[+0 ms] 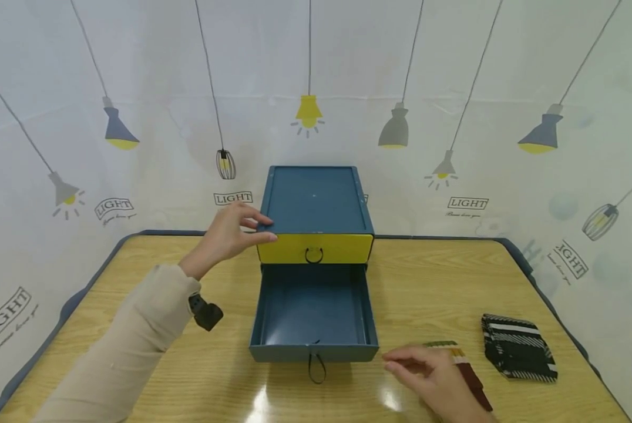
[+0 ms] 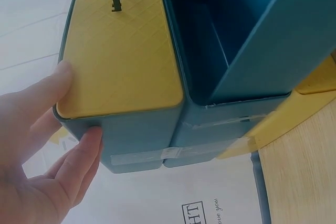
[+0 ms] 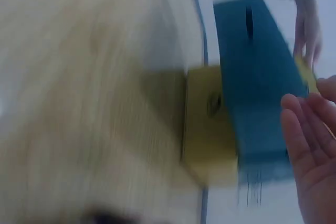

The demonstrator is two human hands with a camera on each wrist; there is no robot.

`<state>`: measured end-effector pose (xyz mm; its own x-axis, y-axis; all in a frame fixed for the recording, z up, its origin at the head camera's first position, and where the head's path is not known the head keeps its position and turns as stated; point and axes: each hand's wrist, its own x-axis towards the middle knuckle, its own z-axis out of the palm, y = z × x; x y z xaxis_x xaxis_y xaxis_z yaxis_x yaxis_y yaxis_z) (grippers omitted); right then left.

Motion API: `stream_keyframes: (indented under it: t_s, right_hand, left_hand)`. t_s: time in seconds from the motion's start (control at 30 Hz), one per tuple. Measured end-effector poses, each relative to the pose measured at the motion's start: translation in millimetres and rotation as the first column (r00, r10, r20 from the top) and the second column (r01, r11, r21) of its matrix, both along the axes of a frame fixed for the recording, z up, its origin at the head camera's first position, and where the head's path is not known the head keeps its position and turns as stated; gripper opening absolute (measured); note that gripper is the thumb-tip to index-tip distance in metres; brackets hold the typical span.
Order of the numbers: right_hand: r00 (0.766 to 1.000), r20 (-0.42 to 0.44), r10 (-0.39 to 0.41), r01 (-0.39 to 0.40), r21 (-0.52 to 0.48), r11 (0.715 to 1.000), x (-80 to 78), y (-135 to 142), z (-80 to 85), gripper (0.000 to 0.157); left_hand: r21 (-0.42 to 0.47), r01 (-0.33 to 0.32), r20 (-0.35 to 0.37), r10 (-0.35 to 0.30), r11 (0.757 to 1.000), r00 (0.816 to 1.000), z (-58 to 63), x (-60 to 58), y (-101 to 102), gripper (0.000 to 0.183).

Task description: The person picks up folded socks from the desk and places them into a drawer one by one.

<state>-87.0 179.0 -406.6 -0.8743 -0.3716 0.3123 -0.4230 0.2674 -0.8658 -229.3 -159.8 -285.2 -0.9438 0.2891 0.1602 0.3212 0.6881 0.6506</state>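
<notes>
A blue drawer cabinet (image 1: 316, 197) stands at the table's far edge. Its yellow top drawer (image 1: 289, 247) is closed; below, a blue drawer (image 1: 316, 352) with a dark loop pull is drawn out, its inner floor showing. My left hand (image 1: 234, 232) holds the cabinet's upper left front corner, thumb and fingers on either side of the edge. Beside the drawn-out drawer's front right corner is my right hand (image 1: 437, 373), fingers loosely bent and holding nothing. Partly hidden under it in the head view lies a striped folded cloth (image 1: 471, 379) in maroon, yellow and green.
Farther right on the wooden table (image 1: 443, 282) lies a folded black-and-white patterned cloth (image 1: 519, 348). A lower yellow drawer (image 3: 205, 124) sits under the blue one. Behind the table hangs a white sheet (image 1: 348, 59) printed with lamps.
</notes>
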Motion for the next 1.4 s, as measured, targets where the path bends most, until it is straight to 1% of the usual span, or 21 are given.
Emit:
stream_keyframes:
  t_s: [0.07, 0.1, 0.17, 0.27, 0.3, 0.33, 0.4, 0.47, 0.53, 0.57, 0.63, 0.77, 0.87, 0.93, 1.03, 1.13, 1.23, 1.3, 1.4]
  right_hand:
    - [0.997, -0.019, -0.073, 0.074, 0.025, 0.997, -8.6, 21.7, -4.4, 0.013]
    - [0.993, -0.027, -0.117, 0.118, 0.054, 0.992, -13.2, 33.0, -8.0, 0.013]
    - [0.979, -0.037, -0.198, 0.202, 0.125, 0.971, -21.6, 55.1, -17.5, 0.014]
    - [0.958, -0.006, -0.285, 0.279, 0.224, 0.934, -30.1, 83.7, -30.8, 0.018]
    - [0.954, 0.021, -0.298, 0.284, 0.249, 0.926, -32.0, 91.6, -34.6, 0.021]
    - [0.951, 0.07, -0.3, 0.274, 0.256, 0.927, -33.7, 98.5, -37.5, 0.025]
    - [0.951, 0.162, -0.264, 0.218, 0.254, 0.942, -37.3, 110.0, -42.4, 0.033]
    - [0.949, 0.251, -0.193, 0.133, 0.236, 0.963, -41.8, 118.0, -45.3, 0.039]
    - [0.945, 0.305, -0.119, 0.047, 0.233, 0.971, -45.8, 123.4, -47.3, 0.043]
    - [0.945, 0.315, -0.083, 0.004, 0.242, 0.97, -47.9, 125.5, -48.5, 0.044]
    - [0.941, 0.337, -0.04, -0.056, 0.27, 0.961, -51.2, 128.1, -50.0, 0.047]
    - [0.93, 0.368, -0.022, -0.11, 0.334, 0.936, -55.7, 126.7, -50.0, 0.056]
    - [0.923, 0.384, -0.025, -0.126, 0.363, 0.923, -57.9, 124.1, -49.5, 0.059]
    - [0.926, 0.377, -0.029, -0.131, 0.392, 0.911, -58.8, 123.8, -50.2, 0.057]
    - [0.929, 0.368, -0.034, -0.132, 0.415, 0.9, -58.9, 124.2, -51.1, 0.051]
    - [0.933, 0.357, -0.05, -0.113, 0.421, 0.9, -57.3, 122.8, -50.9, 0.045]
    - [0.936, 0.343, -0.074, -0.078, 0.409, 0.909, -54.4, 120.3, -51.3, 0.04]
    - [0.947, 0.31, -0.089, -0.047, 0.406, 0.913, -50.8, 118.8, -52.6, 0.035]
    - [0.975, 0.208, -0.082, -0.003, 0.379, 0.926, -43.7, 117.4, -55.7, 0.027]
  left_hand:
    - [-0.004, -0.004, 0.0, 0.004, 1.0, 1.0, 0.5, 0.8, -0.2, 0.034]
    - [-0.004, -0.006, 0.002, 0.006, 1.0, 1.0, 0.7, 1.2, -0.4, 0.034]
    - [-0.006, -0.009, 0.006, 0.009, 1.0, 1.0, 1.0, 1.9, -0.5, 0.035]
    - [-0.004, -0.005, 0.013, 0.005, 1.0, 1.0, 1.3, 2.3, -0.6, 0.035]
    - [-0.003, -0.003, 0.015, 0.003, 1.0, 1.0, 1.3, 2.2, -0.5, 0.035]
    - [-0.003, -0.001, 0.014, 0.001, 1.0, 1.0, 1.4, 2.2, -0.4, 0.035]
    - [-0.002, 0.002, 0.012, -0.002, 1.0, 1.0, 1.3, 1.9, -0.3, 0.034]
    - [-0.002, 0.004, 0.009, -0.003, 1.0, 1.0, 1.4, 1.7, -0.4, 0.034]
    - [-0.001, 0.005, 0.006, -0.005, 1.0, 1.0, 1.5, 1.6, -0.5, 0.034]
    - [0.0, 0.005, 0.005, -0.005, 1.0, 1.0, 1.5, 1.7, -0.6, 0.034]
    - [0.002, 0.007, 0.004, -0.007, 1.0, 1.0, 1.6, 1.8, -0.4, 0.034]
    - [0.007, 0.009, 0.003, -0.009, 1.0, 1.0, 1.2, 2.0, -0.1, 0.034]
    - [0.008, 0.01, -0.001, -0.01, 1.0, 1.0, 0.6, 1.9, -0.3, 0.034]
    - [0.005, 0.01, -0.005, -0.01, 1.0, 1.0, 0.2, 2.1, -0.4, 0.034]
    - [0.005, 0.011, -0.007, -0.011, 1.0, 1.0, -0.2, 2.4, -0.4, 0.034]
    - [0.006, 0.011, -0.005, -0.011, 1.0, 1.0, -0.2, 2.6, -0.5, 0.034]
    - [0.01, 0.009, -0.001, -0.009, 1.0, 1.0, -0.4, 2.6, -1.0, 0.034]
    - [0.015, 0.009, -0.001, -0.009, 1.0, 1.0, -0.7, 2.3, -1.2, 0.034]
    - [0.02, 0.013, -0.006, -0.013, 1.0, 1.0, -0.8, 1.8, -1.1, 0.034]
